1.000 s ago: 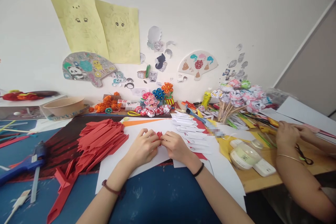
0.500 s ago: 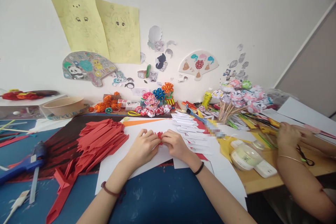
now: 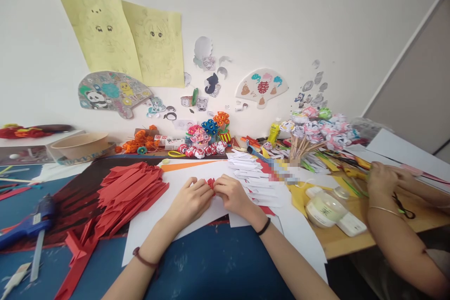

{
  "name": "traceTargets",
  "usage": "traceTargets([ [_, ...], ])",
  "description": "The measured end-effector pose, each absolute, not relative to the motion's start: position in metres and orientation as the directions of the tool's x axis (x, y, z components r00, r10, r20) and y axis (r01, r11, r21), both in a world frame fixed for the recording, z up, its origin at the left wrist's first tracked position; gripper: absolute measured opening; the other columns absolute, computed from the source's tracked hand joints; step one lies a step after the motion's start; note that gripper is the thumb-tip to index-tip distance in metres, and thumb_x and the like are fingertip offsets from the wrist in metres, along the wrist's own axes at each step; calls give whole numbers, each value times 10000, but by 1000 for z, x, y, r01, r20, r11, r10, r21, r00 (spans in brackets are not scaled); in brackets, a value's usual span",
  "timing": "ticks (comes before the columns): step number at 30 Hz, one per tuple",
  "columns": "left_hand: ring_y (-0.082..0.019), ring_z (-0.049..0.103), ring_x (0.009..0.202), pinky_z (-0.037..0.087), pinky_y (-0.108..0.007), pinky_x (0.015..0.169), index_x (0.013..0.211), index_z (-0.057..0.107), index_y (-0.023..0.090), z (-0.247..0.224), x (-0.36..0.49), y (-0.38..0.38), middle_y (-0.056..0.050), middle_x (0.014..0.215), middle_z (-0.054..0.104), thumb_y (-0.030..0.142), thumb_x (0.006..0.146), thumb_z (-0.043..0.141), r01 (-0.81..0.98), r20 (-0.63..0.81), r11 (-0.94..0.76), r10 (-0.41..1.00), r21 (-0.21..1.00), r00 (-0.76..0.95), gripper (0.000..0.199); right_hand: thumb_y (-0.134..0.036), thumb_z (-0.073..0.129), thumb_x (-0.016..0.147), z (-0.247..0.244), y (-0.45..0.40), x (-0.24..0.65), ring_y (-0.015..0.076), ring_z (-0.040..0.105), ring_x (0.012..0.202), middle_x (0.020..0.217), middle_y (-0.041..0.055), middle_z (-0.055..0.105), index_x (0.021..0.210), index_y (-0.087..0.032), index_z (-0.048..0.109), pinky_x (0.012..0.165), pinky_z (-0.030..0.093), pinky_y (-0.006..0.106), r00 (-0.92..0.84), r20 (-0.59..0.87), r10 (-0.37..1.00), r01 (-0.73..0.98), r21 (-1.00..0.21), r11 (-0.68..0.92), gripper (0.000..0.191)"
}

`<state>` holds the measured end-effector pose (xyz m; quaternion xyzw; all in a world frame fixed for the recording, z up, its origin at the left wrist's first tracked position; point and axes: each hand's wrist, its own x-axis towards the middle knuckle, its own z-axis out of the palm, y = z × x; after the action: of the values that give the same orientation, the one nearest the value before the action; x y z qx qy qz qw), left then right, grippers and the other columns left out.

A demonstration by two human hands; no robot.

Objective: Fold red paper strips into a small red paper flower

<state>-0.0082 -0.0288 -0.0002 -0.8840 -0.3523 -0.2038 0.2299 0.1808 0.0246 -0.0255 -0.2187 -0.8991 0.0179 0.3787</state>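
Observation:
Between my fingertips is a small folded piece of red paper (image 3: 210, 182), mostly covered by the fingers. My left hand (image 3: 194, 197) pinches it from the left, and my right hand (image 3: 230, 191) grips it from the right. Both hands are over white paper sheets (image 3: 168, 213) on the blue table. Left of them lies a big pile of folded red paper strips (image 3: 130, 190). Just right of my right hand is a stack of folded white paper strips (image 3: 246, 171).
A blue glue gun (image 3: 38, 220) lies at the left, near a beige bowl (image 3: 80, 146). Paper flowers (image 3: 309, 129) on sticks stand at the back right. A clear jar (image 3: 325, 208) sits on the wooden table. Further right are a co-worker's hands (image 3: 383, 178).
The whole view has shifted slightly, so things appear a little further left. My hands keep hold of the red paper, with only small finger movement.

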Motion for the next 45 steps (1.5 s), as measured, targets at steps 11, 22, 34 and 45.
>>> traceTargets([
  [11,-188,521,894,333,-363,810,955,648,226,6,-11,-30,-20,951,692,233,934,499,733,528,-679,638,43,560,150,-53,500,865,-23,24,182,188,521,800,818,43,659,751,-197,639,705,466,326,-606,677,417,312,-281,908,230],
  [22,-172,508,853,326,-345,765,882,658,230,9,-8,-32,1,870,694,292,946,509,759,599,-626,681,179,422,174,-115,578,864,-18,22,183,204,526,833,806,31,674,786,-209,674,773,452,375,-528,713,461,312,-342,887,156],
  [34,-191,509,898,354,-338,772,899,615,210,2,-4,-29,-40,1008,594,317,941,497,845,670,-503,692,180,269,165,-160,575,875,-15,19,181,217,550,866,858,50,671,852,-205,666,775,449,391,-450,748,488,297,-390,872,103],
  [45,-202,508,915,334,-358,774,934,571,204,-4,-4,-24,-53,1026,596,250,973,413,856,657,-503,687,122,311,169,-234,607,895,-12,15,179,206,563,877,863,41,672,860,-210,655,807,439,380,-427,742,516,304,-419,855,64],
])
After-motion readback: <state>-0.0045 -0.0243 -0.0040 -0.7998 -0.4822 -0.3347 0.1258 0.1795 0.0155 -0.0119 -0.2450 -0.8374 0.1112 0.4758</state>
